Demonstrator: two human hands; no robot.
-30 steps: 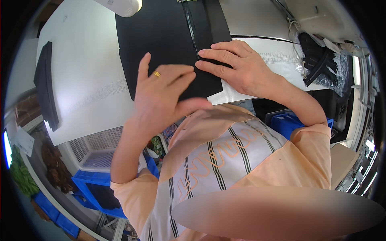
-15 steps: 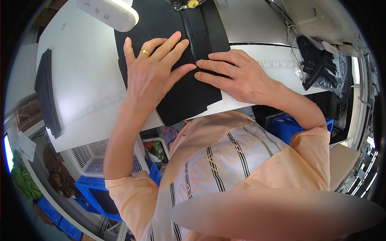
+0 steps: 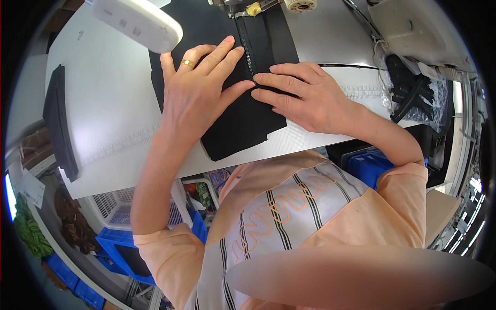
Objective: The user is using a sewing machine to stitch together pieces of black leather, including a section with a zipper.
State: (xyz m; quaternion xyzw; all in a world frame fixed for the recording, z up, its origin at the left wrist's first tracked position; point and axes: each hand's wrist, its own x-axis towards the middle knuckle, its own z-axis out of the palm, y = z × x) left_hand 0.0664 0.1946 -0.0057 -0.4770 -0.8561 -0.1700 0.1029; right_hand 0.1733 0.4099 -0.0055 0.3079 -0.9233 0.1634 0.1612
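A black fabric piece (image 3: pixel 235 129) lies flat on the white worktable, with a zipper (image 3: pixel 247 54) running up it to the presser foot of a sewing machine (image 3: pixel 238 14) at the top. Spread over the cloth left of the zipper is my left hand (image 3: pixel 199 90), a gold ring on one finger and its thumb reaching to the zipper's near end. From the right, my right hand (image 3: pixel 307 95) rests on the fabric with fingers stretched out, their tips by that same end, close to the left thumb. Neither hand grips anything.
A white lamp-like device (image 3: pixel 137 23) overhangs the fabric's upper left. Folded dark fabric (image 3: pixel 61 124) lies at the table's left edge. Black pieces in clear plastic (image 3: pixel 413 90) sit at the right. Below stand a white basket (image 3: pixel 116 206) and a blue crate (image 3: pixel 111 240).
The view has shifted slightly, showing more of the sewing machine. Both hands and the fabric sit a little closer to the presser foot, keeping nearly the same pose.
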